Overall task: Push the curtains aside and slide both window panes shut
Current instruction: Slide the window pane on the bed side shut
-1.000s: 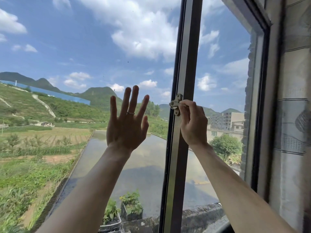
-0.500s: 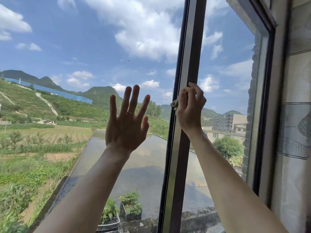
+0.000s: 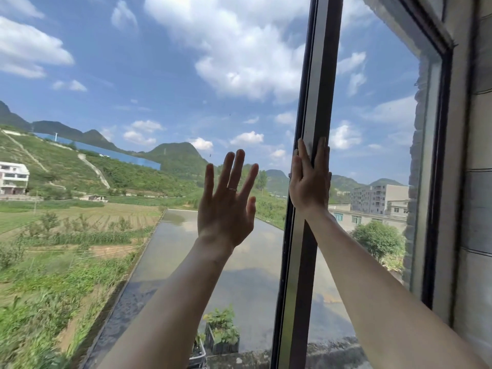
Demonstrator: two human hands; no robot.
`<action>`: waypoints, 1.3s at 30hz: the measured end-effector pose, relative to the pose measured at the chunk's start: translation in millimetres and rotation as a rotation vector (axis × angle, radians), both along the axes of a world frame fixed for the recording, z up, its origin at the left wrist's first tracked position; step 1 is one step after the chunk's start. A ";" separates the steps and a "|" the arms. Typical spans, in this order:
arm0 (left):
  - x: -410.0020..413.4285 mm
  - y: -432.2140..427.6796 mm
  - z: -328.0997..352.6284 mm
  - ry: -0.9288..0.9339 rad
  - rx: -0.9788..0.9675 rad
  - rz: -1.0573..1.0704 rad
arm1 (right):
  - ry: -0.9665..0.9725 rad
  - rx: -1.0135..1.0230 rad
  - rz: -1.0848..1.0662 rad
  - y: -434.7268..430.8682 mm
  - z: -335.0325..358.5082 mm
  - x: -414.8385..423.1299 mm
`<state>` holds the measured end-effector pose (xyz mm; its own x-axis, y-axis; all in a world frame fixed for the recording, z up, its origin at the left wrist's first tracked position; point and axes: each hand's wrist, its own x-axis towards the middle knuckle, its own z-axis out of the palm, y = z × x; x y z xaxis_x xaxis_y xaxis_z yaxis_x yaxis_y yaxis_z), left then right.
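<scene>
Flat against the tall dark metal window stile (image 3: 322, 75), the right hand (image 3: 308, 182), fingers straight, grips nothing; the left hand (image 3: 226, 209) spreads open-palmed on the clear glass pane (image 3: 133, 75) just left. Stile stands upright; the dark side frame (image 3: 446, 182) lies well right of it.

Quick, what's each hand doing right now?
Left hand: open, fingers spread against the left pane.
Right hand: open, straight fingers on the window stile.

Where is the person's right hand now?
Head view, right of centre: the right hand lies flat on the dark metal window stile, just right of the ringed left hand.
</scene>
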<state>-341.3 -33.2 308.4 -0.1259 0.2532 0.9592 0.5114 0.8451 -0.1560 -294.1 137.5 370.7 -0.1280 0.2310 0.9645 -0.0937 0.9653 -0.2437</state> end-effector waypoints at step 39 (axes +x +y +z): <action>69.9 -553.3 -156.7 -0.299 0.264 0.344 | -0.308 0.271 0.589 -507.7 -260.7 39.6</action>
<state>-271.4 -586.5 151.6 -0.4369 -0.0966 0.8943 0.1872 0.9627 0.1954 -254.5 -370.2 110.1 -0.4334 -0.2028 0.8781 -0.5836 0.8056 -0.1021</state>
